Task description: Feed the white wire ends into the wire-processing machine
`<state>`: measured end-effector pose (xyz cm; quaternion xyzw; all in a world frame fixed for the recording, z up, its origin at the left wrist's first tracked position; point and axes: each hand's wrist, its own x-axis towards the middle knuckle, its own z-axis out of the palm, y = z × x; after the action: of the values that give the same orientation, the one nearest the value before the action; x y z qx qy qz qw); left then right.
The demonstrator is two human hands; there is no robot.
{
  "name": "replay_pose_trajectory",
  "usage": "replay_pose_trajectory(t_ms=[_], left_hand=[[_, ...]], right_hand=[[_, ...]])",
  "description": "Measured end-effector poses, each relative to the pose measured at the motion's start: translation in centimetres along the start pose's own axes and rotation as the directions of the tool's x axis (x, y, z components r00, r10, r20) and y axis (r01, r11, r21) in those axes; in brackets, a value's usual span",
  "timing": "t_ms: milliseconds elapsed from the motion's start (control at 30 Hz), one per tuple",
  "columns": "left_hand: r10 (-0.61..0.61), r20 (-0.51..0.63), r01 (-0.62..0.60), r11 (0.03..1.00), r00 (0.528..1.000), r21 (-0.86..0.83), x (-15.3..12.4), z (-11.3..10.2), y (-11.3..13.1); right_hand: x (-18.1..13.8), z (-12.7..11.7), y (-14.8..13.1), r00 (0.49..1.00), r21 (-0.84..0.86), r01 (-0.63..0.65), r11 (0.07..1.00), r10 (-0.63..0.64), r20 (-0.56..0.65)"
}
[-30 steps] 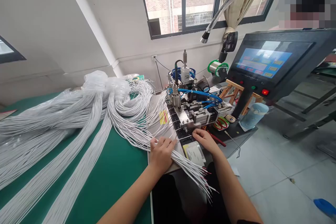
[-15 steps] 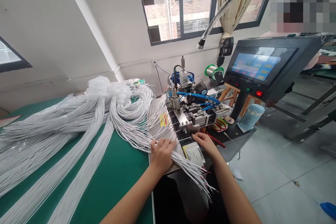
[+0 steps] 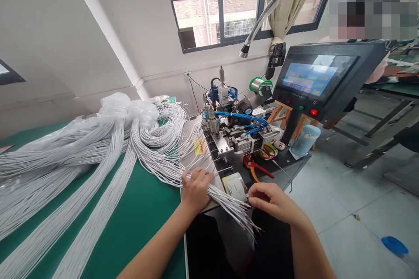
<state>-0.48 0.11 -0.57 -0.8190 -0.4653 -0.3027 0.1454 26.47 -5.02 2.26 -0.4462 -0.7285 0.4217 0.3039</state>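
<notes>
**Hands on a fan of white wires**

White wire bundles (image 3: 81, 157) lie across the green table (image 3: 147, 213). The left hand (image 3: 195, 188) clamps the wire fan (image 3: 229, 202) at the table edge; the right hand (image 3: 273, 200) pinches its stripped ends, below the soldering machine (image 3: 238, 135)

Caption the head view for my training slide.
Left hand pins a white wire bundle; right hand pinches its stripped ends.

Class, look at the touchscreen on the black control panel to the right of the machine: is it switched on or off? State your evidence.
On. The touchscreen glows blue with coloured blocks, and a red light shines below it.
</notes>
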Motion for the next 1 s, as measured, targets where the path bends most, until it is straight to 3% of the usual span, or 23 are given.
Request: replay_pose_trajectory(t_ms=[100,200,367,533,700,800,1000], left_hand=[[-0.006,0.005,0.007,1.000,1.000,-0.020,0.0,0.0,0.1],[-0.029,-0.008,0.029,0.999,1.000,-0.023,0.1,0.0,0.2],[-0.039,-0.045,0.038,0.999,0.998,-0.038,0.3,0.1,0.3],[0.079,-0.065,-0.087,0.988,0.995,-0.124,-0.1,0.4,-0.2],[0.144,-0.166,-0.166,0.978,0.975,-0.123,-0.4,0.2,-0.6],[0.144,-0.191,-0.171,0.976,0.971,-0.131,-0.5,0.1,-0.7],[0.183,-0.122,-0.203,0.963,0.975,-0.177,-0.4,0.7,-0.8]], right_hand=[[0.0,0.4,-0.4,0.997,-0.040,0.011,0.999,-0.008,0.076],[0.3,0.7,-0.2,0.998,-0.090,0.045,0.995,-0.041,0.038],[1.2,0.9,0.6,0.990,-0.110,0.059,0.992,-0.073,-0.124],[3.6,1.0,1.3,0.944,-0.055,0.068,0.996,-0.082,-0.318],[6.2,1.4,1.6,0.885,0.037,0.085,0.996,-0.058,-0.461],[7.2,1.8,1.7,0.874,0.080,0.126,0.989,-0.073,-0.480],[9.0,2.6,1.9,0.886,0.207,0.235,0.950,-0.122,-0.447]])
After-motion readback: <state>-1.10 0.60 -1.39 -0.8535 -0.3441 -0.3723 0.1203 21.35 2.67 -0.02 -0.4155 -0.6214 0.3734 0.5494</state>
